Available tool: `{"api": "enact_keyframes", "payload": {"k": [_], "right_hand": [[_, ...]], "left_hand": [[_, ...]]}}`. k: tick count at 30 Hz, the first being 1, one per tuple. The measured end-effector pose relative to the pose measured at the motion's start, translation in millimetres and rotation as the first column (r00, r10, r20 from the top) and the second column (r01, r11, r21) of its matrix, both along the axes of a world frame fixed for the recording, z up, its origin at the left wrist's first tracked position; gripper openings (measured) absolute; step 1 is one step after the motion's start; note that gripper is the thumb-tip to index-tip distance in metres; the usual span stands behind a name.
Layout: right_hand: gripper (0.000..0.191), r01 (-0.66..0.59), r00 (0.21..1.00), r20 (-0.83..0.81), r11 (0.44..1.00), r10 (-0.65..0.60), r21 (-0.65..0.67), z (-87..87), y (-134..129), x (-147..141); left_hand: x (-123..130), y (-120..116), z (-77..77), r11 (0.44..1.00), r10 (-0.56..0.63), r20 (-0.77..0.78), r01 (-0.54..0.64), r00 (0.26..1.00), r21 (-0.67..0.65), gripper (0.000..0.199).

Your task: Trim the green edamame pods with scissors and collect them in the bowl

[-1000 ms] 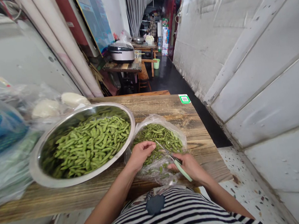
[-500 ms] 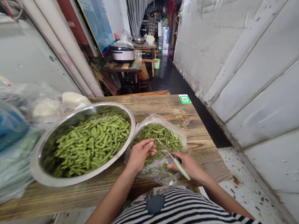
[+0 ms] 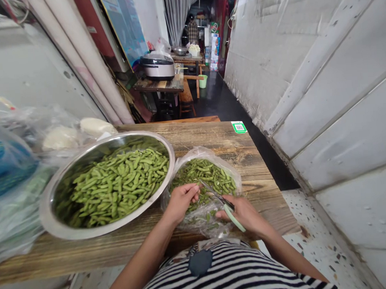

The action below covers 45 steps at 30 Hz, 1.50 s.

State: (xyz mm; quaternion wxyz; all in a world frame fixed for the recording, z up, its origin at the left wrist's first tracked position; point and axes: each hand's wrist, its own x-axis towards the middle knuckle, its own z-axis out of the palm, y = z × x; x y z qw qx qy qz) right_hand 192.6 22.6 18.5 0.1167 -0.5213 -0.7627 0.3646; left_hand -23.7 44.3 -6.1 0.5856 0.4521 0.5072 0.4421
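My right hand (image 3: 242, 212) is closed around scissors (image 3: 234, 218) with light green handles, their blades pointing up and left toward my left fingertips. My left hand (image 3: 183, 201) is pinched at the blade tips, holding what looks like an edamame pod, mostly hidden by the fingers. Both hands are above a clear plastic bag (image 3: 237, 173), spread open with edamame pods (image 3: 215, 173) and loose bits in it. Left of the bag, a wide steel basin (image 3: 67, 234) holds a heap of green edamame pods (image 3: 119, 185).
The wooden table (image 3: 258, 179) carries a green QR-code sticker (image 3: 239, 127) at its far corner. Plastic bags (image 3: 10, 183) crowd its left end. Beyond stand a cooker (image 3: 157, 67) on another table, a green bucket (image 3: 203, 81) and a person (image 3: 192, 30) at the back.
My left fingers have curled in closer together at the scissor tips. The scissors have shifted slightly in my right hand. The person at the back has moved a little left and stands more upright.
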Motion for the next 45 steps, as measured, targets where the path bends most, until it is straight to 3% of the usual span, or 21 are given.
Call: {"api": "enact_keyframes", "payload": {"k": [9,17,23,30,32,34,37,40,42,45], "right_hand": [[0.038,-0.012,0.999,-0.032,1.0,0.012,-0.007,6.3,-1.1,1.8],[0.033,-0.042,0.998,-0.042,0.999,0.042,0.01,1.3,-0.6,1.3],[0.036,-0.034,0.999,-0.027,0.998,0.033,-0.057,-12.5,-3.8,7.4],[0.034,0.113,0.994,0.005,0.994,-0.113,0.012,-18.6,-0.2,21.1],[0.032,0.128,0.992,0.003,0.991,-0.129,0.024,-20.7,2.6,24.7],[0.032,0.135,0.991,-0.009,0.99,-0.135,0.032,-22.9,4.3,27.0],[0.032,0.147,0.989,-0.004,0.988,-0.147,0.037,-24.8,4.4,28.7],[0.033,0.151,0.988,0.007,0.988,-0.152,0.029,-24.3,2.9,29.9],[0.034,0.168,0.986,0.01,0.986,-0.168,0.018,-22.1,1.7,30.8],[0.038,0.186,0.982,-0.031,0.983,-0.186,-0.014,-16.2,0.2,30.8]], "left_hand": [[-1.2,0.3,3.4,0.998,0.053,-0.016,-0.053,0.998,-0.023,0.032],[0.5,-1.1,-0.6,0.997,-0.064,-0.147,0.071,0.987,0.04,0.031],[-0.2,-3.9,-3.0,0.982,-0.181,-0.153,0.169,0.972,-0.086,0.025],[0.3,8.7,3.2,0.977,0.119,0.117,-0.095,0.986,-0.19,0.023],[4.0,18.1,-0.1,0.985,0.136,-0.001,-0.135,0.991,-0.11,0.019],[10.3,28.1,-6.1,0.992,0.119,-0.255,-0.101,0.96,0.079,0.016],[22.1,41.5,-15.2,0.953,0.115,-0.601,0.083,0.791,0.292,0.016],[30.2,49.8,-18.5,0.922,0.122,-0.722,0.192,0.681,0.336,0.016],[31.0,51.6,-17.1,0.915,0.13,-0.702,0.188,0.7,0.357,0.013],[26.2,48.0,-12.3,0.937,0.106,-0.512,0.086,0.852,0.338,0.008]]}}
